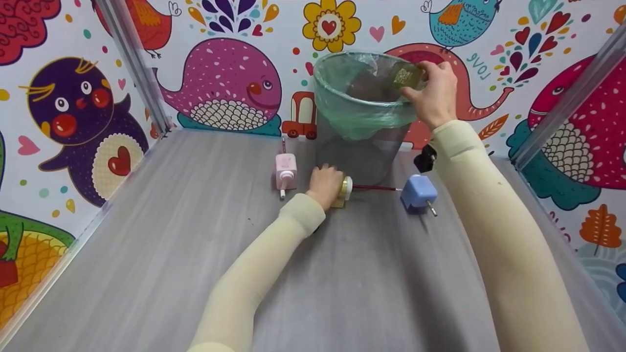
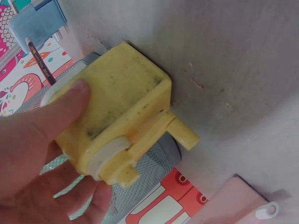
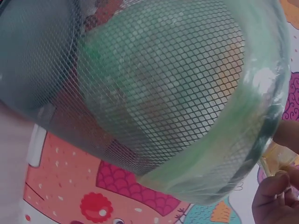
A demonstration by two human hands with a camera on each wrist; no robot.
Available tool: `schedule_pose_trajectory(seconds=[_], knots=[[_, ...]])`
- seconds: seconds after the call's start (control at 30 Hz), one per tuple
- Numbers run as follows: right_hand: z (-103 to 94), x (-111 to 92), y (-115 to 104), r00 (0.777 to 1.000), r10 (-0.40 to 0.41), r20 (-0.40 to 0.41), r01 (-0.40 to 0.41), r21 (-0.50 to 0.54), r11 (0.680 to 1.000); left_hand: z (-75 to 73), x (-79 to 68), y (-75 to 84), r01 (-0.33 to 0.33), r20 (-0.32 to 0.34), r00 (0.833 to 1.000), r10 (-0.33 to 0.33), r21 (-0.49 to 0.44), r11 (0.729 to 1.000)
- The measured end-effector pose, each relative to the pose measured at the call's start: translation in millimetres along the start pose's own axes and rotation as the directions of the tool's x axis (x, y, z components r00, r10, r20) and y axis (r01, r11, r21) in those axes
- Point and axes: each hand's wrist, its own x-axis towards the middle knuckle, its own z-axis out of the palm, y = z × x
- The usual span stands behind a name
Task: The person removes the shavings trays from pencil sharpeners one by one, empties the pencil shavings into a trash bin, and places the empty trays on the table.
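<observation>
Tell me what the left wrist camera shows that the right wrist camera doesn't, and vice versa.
Only the left wrist view shows the left hand holding the yellow sharpener, plus a pencil, the blue sharpener and the pink sharpener.

Only the right wrist view shows the right hand holding a small see-through container.

Both share the mesh bin and patterned wall.

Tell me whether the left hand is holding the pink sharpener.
No, the left hand grips the yellow sharpener, and the pink sharpener stands apart from it on the table.
</observation>
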Motion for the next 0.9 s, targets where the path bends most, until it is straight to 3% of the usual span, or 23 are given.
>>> schedule_pose_trajectory(seconds=[0.2,0.53,0.9], knots=[[0.0,4.4,-8.8,0.999,-0.004,0.040,0.006,-0.041,0.999,-3.2,1.1,0.7,-0.006,0.003,1.000,0.006,0.003,1.000],[5.4,2.9,-12.8,0.989,-0.137,0.057,0.144,-0.144,0.979,-1.8,-0.4,-1.7,-0.009,-0.025,1.000,0.009,-0.013,1.000],[5.9,4.5,-14.3,0.957,-0.266,0.114,0.289,-0.324,0.901,1.5,-0.8,-2.4,-0.016,-0.013,1.000,0.016,-0.015,1.000]])
